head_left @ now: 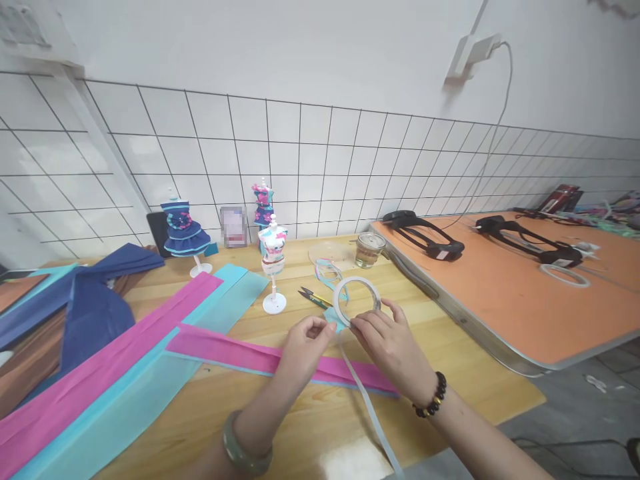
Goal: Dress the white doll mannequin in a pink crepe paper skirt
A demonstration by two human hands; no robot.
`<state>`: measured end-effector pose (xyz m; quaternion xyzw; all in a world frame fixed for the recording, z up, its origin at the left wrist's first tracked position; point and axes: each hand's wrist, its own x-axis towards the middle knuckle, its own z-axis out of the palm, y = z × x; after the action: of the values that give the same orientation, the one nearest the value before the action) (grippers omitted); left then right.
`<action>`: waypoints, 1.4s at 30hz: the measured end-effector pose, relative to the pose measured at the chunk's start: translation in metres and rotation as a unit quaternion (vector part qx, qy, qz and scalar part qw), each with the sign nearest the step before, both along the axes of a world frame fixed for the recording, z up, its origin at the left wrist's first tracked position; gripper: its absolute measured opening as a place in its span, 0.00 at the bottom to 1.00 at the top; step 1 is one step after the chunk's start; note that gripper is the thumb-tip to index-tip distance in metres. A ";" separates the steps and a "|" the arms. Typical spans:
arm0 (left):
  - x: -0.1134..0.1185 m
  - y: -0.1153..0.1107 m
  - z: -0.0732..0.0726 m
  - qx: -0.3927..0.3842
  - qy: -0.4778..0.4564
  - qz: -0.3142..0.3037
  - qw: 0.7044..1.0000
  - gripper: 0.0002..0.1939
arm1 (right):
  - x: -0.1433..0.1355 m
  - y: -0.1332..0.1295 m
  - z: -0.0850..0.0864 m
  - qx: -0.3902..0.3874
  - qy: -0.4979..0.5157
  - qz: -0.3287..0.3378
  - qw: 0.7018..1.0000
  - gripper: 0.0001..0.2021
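Note:
My right hand (393, 340) grips a roll of white tape (357, 280), held upright above the table with its open ring facing me. Close to its lower left edge, my left hand (306, 347) is pinched at the top of a narrow white tape strip (367, 400). The strip hangs down past the table's front edge. Beneath both hands lies a folded pink crepe strip (230, 345) with a blue edge. Behind the roll are a light-blue scrap (333, 317) and small yellow-and-black snips (314, 298), partly hidden.
Several small dress forms, including a white one (273, 257) and one in a navy dress (183, 230), stand at the back. Pink and blue sheets (150, 380) cover the left. A glass cup (370, 250) stands near the raised orange table (500, 287), which holds black headsets (425, 237).

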<state>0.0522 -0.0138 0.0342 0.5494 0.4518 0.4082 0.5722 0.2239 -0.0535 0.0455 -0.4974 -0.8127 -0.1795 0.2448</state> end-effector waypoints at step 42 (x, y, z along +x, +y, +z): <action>0.011 0.003 -0.009 -0.105 -0.228 0.097 0.963 0.13 | -0.010 -0.003 -0.010 0.004 0.045 -0.022 0.999 0.08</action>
<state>0.0635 -0.0109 0.0248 0.3327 0.4009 0.5263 0.6720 0.2144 -0.0569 0.0350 -0.5214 -0.7893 -0.1656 0.2788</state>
